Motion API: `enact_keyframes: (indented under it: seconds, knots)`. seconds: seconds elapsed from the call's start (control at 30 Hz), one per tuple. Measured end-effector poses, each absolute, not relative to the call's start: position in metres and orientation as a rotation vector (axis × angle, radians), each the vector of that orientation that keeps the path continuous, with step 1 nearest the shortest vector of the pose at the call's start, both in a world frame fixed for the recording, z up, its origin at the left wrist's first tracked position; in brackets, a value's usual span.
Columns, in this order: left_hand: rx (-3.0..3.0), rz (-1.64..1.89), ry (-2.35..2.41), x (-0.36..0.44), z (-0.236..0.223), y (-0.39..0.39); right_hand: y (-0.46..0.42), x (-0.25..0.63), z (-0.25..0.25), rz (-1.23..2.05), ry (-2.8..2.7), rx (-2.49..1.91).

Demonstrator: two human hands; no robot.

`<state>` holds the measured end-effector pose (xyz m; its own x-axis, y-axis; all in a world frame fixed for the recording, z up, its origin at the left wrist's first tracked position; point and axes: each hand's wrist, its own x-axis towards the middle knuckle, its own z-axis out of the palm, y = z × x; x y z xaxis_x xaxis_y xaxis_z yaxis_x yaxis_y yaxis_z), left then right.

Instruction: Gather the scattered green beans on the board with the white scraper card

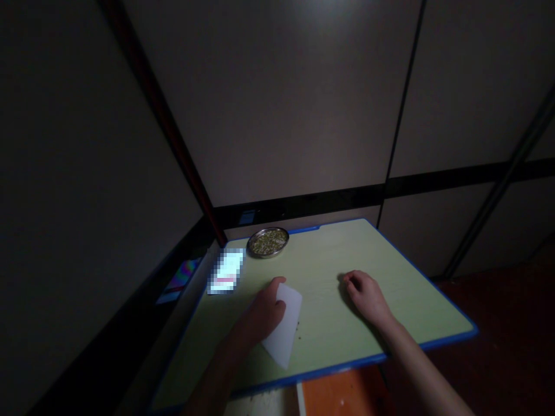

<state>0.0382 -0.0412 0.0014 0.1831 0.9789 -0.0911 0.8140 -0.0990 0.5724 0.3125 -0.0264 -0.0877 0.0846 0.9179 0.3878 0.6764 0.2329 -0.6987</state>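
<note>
- Clock read on the tabletop, 12 at far edge by the wall
- Table (338,248) was pale green with blue edging, scene dim
- Left hand (269,309) was at about 9, gripping a white sheet (284,332); thumb lay across the top, other fingers partly hidden, grip narrow
- White sheet sat at about 7 to 8, one corner pointing to 6 near the table's near edge; could not tell whether it was flat or slightly lifted
- Few dark specks (298,330) lay on the tabletop just beside the sheet, on its 3 o'clock side
- Right hand (366,294) was at 3, well apart from the sheet; fingers curled in, thumb close to them; could not tell whether anything small was inside
- Round metal plate (269,256) was at about 11, near the far edge, with small greenish and pale bits (269,240) spread in it
- Bright rectangle (226,271), pixelated, was at about 10 near the left edge, near the plate on its 8 o'clock side
- Orange surface (342,393) was past the near edge around 6, lower than the tabletop
- Paneled wall (295,115) with a dark band (329,199) stood behind 12
</note>
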Motion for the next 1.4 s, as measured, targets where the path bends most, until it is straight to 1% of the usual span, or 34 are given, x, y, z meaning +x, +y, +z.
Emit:
enact_keyframes:
  seconds: [1.4]
  knots:
    - [2.073, 0.383, 1.622, 0.049, -0.004, -0.038, -0.025, 0.312, -0.089, 0.352, -1.659, -1.509]
